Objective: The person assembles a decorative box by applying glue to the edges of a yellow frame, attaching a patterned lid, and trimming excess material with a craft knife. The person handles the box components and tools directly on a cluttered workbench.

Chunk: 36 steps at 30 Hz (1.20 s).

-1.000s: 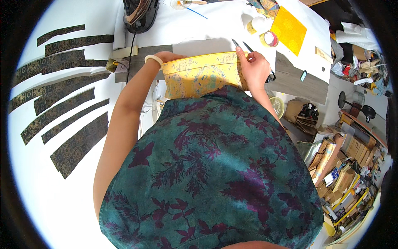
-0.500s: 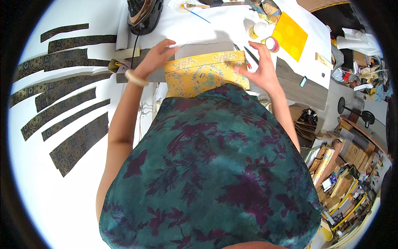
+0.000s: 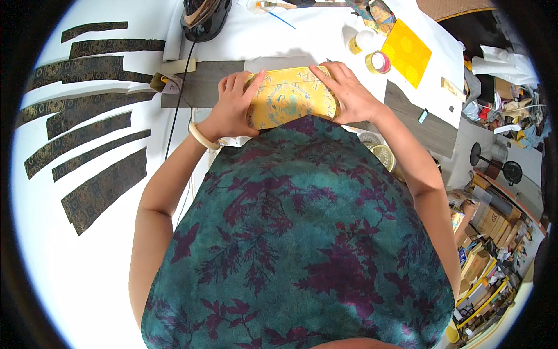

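Observation:
A piece of yellow floral-patterned fabric (image 3: 292,99) with a seam or fold line near its far edge lies between my hands, at the near side of the table. My left hand (image 3: 238,104) grips its left side, thumb on top. On the right side, my right hand (image 3: 349,93) holds it the same way, fingers wrapped around the edge. The fabric's sides curve under my grip. Its near edge is hidden behind my green and purple clothing.
Dark patterned fabric strips (image 3: 96,110) lie on the white surface at left. A black iron (image 3: 204,20) stands at the far left with its cord (image 3: 180,110) trailing nearer. Tape rolls (image 3: 378,62), a yellow sheet (image 3: 408,52) and a paintbrush (image 3: 278,18) are farther off.
Both hands came in from hovering open beside the yellow fabric and closed on its left and right sides. The fabric looks narrower, with its sides bent inward.

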Motion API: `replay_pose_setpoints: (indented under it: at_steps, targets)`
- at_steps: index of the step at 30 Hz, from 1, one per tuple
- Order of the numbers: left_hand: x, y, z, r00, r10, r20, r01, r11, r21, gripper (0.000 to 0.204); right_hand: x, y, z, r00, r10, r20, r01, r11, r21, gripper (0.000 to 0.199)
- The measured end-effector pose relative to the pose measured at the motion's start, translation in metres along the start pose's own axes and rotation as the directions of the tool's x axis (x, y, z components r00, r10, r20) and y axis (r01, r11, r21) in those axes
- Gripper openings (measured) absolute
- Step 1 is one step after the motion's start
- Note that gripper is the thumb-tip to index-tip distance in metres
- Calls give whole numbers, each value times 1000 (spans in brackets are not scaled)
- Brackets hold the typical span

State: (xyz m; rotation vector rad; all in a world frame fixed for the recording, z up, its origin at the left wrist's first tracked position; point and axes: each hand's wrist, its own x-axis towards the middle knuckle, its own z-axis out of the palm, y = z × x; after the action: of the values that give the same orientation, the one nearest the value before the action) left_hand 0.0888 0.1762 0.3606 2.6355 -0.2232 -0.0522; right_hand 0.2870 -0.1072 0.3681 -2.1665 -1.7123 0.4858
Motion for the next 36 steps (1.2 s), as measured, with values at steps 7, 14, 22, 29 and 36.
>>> replay_pose_setpoints:
  at_steps: [7,14,22,29,36]
  targets:
    - [14,18,-7,1000,-13,2,13,993,120,130,-32,16,22,982,53,-184,-29,991,130,143]
    - [59,48,27,995,93,-23,-92,994,55,126,-72,44,102,942,320,-99,-236,843,484,159]
    - [34,44,-62,993,76,-90,-91,980,-177,137,-94,29,83,809,582,-86,-178,381,907,150]
    - [12,65,-103,955,-25,-296,-208,656,-726,157,-60,-10,58,895,405,-185,307,-261,915,115]
    - [-24,15,-116,998,41,-48,-55,932,-358,126,-55,-63,-35,840,418,-346,263,244,933,128]
